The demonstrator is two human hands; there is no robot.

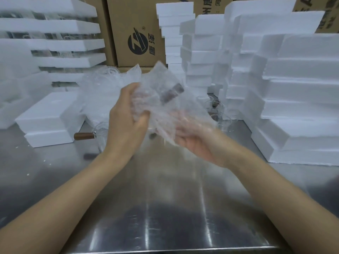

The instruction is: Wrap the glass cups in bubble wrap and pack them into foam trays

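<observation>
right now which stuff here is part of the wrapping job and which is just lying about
In use:
left hand
right hand
bubble wrap sheet round a cup
unwrapped glass cups
foam trays

Lying about:
cardboard boxes
steel table

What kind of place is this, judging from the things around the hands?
Probably a packing station in a warehouse or small factory: stacks of white foam trays, printed cardboard cartons behind, and a steel table where both hands wrap a cup in bubble wrap.
</observation>
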